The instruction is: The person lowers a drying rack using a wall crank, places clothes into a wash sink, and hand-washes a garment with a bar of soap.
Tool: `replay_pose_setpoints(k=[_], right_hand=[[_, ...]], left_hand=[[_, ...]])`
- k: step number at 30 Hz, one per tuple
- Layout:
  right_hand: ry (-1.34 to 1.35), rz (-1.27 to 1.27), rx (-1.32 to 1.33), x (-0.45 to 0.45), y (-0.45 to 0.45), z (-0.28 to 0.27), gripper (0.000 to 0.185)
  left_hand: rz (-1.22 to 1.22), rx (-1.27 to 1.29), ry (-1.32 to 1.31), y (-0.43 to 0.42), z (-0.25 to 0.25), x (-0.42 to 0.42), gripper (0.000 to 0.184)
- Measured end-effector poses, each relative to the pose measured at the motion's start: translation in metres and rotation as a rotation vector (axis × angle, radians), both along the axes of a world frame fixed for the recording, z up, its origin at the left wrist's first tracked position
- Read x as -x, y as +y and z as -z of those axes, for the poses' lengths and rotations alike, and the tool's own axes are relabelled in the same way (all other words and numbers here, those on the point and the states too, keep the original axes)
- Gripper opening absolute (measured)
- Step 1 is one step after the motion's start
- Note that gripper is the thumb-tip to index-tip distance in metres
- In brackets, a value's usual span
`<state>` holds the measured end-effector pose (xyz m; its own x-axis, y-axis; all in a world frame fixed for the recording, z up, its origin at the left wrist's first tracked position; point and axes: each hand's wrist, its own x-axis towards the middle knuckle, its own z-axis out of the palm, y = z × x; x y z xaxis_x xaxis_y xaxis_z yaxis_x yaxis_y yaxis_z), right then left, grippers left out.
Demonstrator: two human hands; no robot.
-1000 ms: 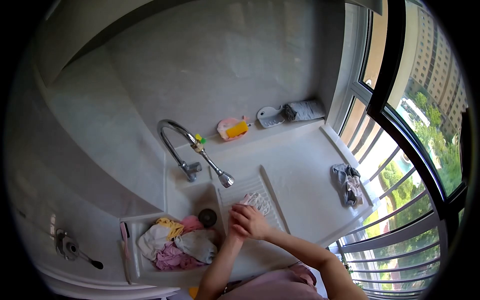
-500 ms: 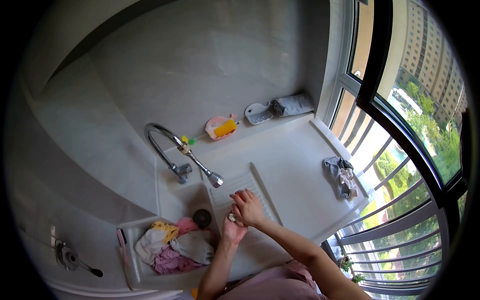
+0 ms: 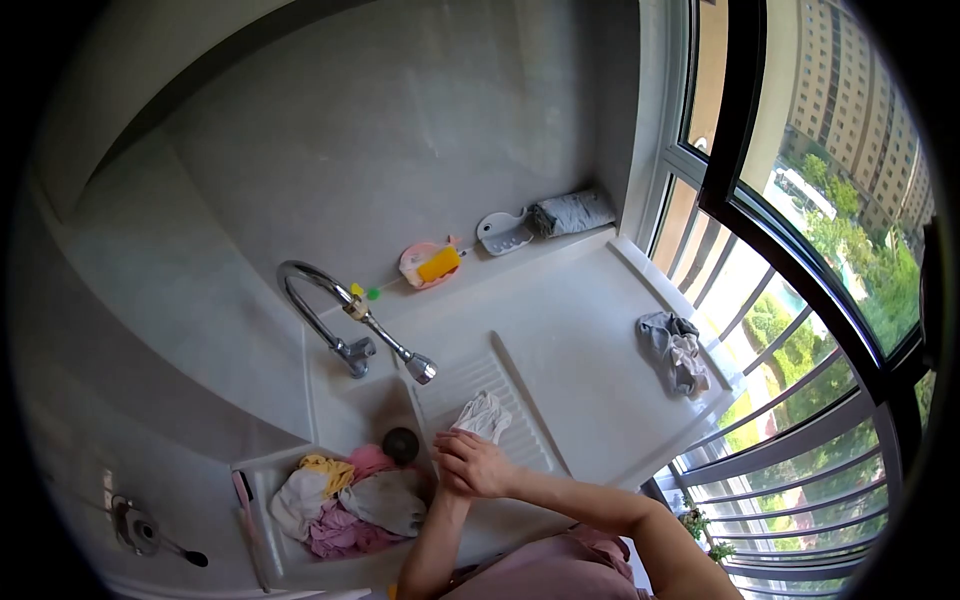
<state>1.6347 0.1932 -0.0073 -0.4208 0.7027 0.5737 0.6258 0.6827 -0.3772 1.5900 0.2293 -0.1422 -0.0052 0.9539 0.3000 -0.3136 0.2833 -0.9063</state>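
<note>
Both hands meet at the near left edge of the ribbed washboard (image 3: 455, 378). My right hand (image 3: 480, 464) lies over my left hand (image 3: 452, 482), its fingers bent and close together; what they close on is hidden. Most of my left hand, including its fingers, is covered. A crumpled white cloth (image 3: 486, 414) spreads over the washboard ribs just beyond my fingertips, its near edge reaching them. Above the washboard hangs the chrome faucet (image 3: 422, 368); no water stream shows. Left of my hands, the sink basin (image 3: 365, 400) holds a pile of white, yellow, pink and grey clothes (image 3: 345, 505).
A dark round object (image 3: 401, 445) sits in the basin by the clothes. A pink brush (image 3: 250, 520) lies along its left edge. Grey cloth (image 3: 672, 352) rests on the right counter. Along the back ledge are yellow soap (image 3: 438, 264), a whale-shaped dish (image 3: 505, 232) and a folded grey cloth (image 3: 572, 213).
The white cloth, bunched between my hands before, now lies spread on the washboard. My hands have moved down and slightly left, with the right now covering the left. The view has shifted slightly.
</note>
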Motion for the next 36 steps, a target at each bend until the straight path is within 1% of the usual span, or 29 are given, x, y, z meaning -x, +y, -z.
replay_pose_setpoints(k=[2, 3, 4, 6, 8, 9, 11, 12, 14, 15, 16, 18, 19, 20, 21, 22, 23, 24, 26, 27, 28, 29, 30, 31, 32, 33, 34, 35, 36], right_hand=[[-0.006, 0.127, -0.008, -0.009, 0.012, 0.013, 0.032], [0.008, 0.269, -0.003, -0.019, 0.021, 0.02, 0.03], [0.019, 0.41, -0.002, -0.034, 0.032, 0.023, 0.028], [0.009, 0.691, 0.056, -0.058, 0.04, 0.03, 0.029], [-0.114, 0.833, 0.137, -0.091, 0.032, 0.035, 0.028], [-0.12, 0.827, 0.135, -0.106, 0.028, 0.047, 0.028], [-0.279, 0.842, 0.163, -0.125, 0.017, 0.072, 0.033], [-0.283, 0.835, 0.163, -0.129, 0.015, 0.07, 0.033], [-0.31, 0.793, 0.142, -0.13, 0.005, 0.07, 0.041], [-0.287, 0.782, 0.206, -0.127, 0.002, 0.058, 0.047], [-0.284, 0.768, 0.215, -0.124, 0.0, 0.053, 0.047], [-0.343, 0.818, -0.026, -0.123, -0.001, 0.044, 0.048], [-0.302, 0.809, -0.025, -0.118, -0.002, 0.032, 0.042], [-0.302, 0.8, -0.031, -0.112, -0.001, 0.021, 0.042], [-0.11, 0.645, 0.065, -0.104, 0.0, 0.012, 0.038], [0.08, 0.49, 0.168, -0.095, -0.001, 0.006, 0.034], [0.215, 0.298, 0.18, -0.083, 0.003, 0.002, 0.029], [0.287, 0.161, 0.191, -0.07, 0.005, -0.002, 0.027], [0.126, 0.138, 0.136, -0.049, 0.006, -0.015, 0.024], [0.125, 0.138, 0.133, -0.046, 0.008, -0.011, 0.024], [0.141, 0.153, 0.18, -0.043, 0.011, -0.003, 0.023], [0.158, 0.164, 0.23, -0.04, 0.014, 0.001, 0.022], [0.156, 0.154, 0.225, -0.042, 0.017, -0.001, 0.022], [0.362, 0.055, 0.427, -0.048, 0.018, -0.004, 0.021], [0.565, -0.044, 0.628, -0.055, 0.019, -0.007, 0.021], [0.587, -0.113, 0.573, -0.058, 0.022, -0.01, 0.021], [0.585, -0.114, 0.57, -0.063, 0.025, -0.014, 0.021], [0.554, -0.153, 0.635, -0.067, 0.027, -0.02, 0.021], [0.523, -0.193, 0.699, -0.069, 0.029, -0.029, 0.021]], left_hand=[[-0.282, -0.528, 1.224, 0.011, 0.01, 0.034, 0.042], [0.429, -0.126, 1.708, -0.005, -0.081, 0.043, 0.042], [0.488, -0.168, 1.702, 0.003, -0.056, 0.043, 0.046], [0.388, -0.278, 1.741, -0.002, -0.077, 0.037, 0.05], [0.386, -0.279, 1.768, 0.005, -0.075, 0.044, 0.054], [0.432, -0.246, 1.763, 0.008, -0.084, 0.048, 0.055], [0.483, -0.192, 1.807, 0.013, -0.09, 0.053, 0.062], [0.48, -0.186, 1.805, 0.016, -0.095, 0.052, 0.062], [0.525, -0.199, 1.774, 0.014, -0.103, 0.053, 0.067], [0.527, -0.179, 1.777, 0.015, -0.103, 0.054, 0.067], [0.554, -0.185, 1.798, 0.016, -0.104, 0.055, 0.07], [0.576, -0.186, 1.816, 0.016, -0.099, 0.058, 0.072], [0.58, -0.177, 1.803, 0.016, -0.097, 0.06, 0.072], [0.58, -0.171, 1.789, 0.017, -0.096, 0.061, 0.072], [0.569, -0.165, 1.788, 0.018, -0.099, 0.061, 0.072], [0.577, -0.169, 1.863, 0.015, -0.104, 0.063, 0.069], [0.585, -0.18, 1.938, 0.013, -0.107, 0.064, 0.067], [0.585, -0.179, 1.938, 0.013, -0.103, 0.065, 0.067], [0.603, -0.282, 1.987, 0.016, -0.091, 0.065, 0.062], [0.588, -0.199, 2.07, 0.007, -0.117, 0.057, 0.06], [0.578, -0.199, 2.068, 0.008, -0.112, 0.059, 0.06], [0.511, -0.33, 2.127, 0.008, -0.101, 0.065, 0.059], [0.441, -0.463, 2.18, 0.008, -0.106, 0.069, 0.059], [0.465, -0.338, 2.496, 0.001, -0.124, 0.075, 0.048], [0.459, -0.336, 2.497, 0.006, -0.12, 0.083, 0.048], [-0.091, -0.447, 2.861, 0.011, -0.121, 0.092, 0.044], [-0.749, -0.552, 3.107, 0.014, -0.121, 0.097, 0.042], [-0.906, -0.644, 2.956, 0.019, -0.123, 0.099, 0.044], [-0.911, -0.642, 2.954, 0.02, -0.135, 0.096, 0.044]])
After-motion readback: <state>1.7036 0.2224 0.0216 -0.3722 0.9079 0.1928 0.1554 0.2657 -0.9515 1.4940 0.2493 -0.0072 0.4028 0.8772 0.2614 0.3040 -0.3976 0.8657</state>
